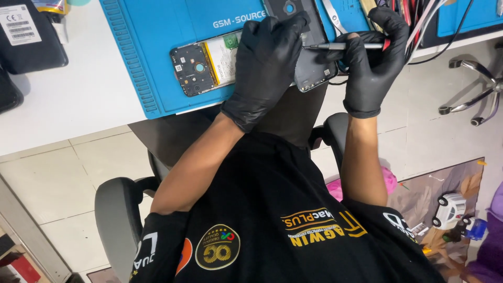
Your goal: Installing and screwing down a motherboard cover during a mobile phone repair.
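My left hand, in a black glove, lies flat over an opened phone on a blue work mat. The phone's circuit board and battery show at its left end. My fingertips reach onto a dark back cover beside it. Gloved as well, my right hand grips a thin grey screwdriver. Its tip points left and meets the dark cover close to my left fingers.
The mat lies on a white desk. A black device sits at the desk's far left. Tweezers and cables lie at the back. Below are a grey chair armrest, a metal chair base and a toy car.
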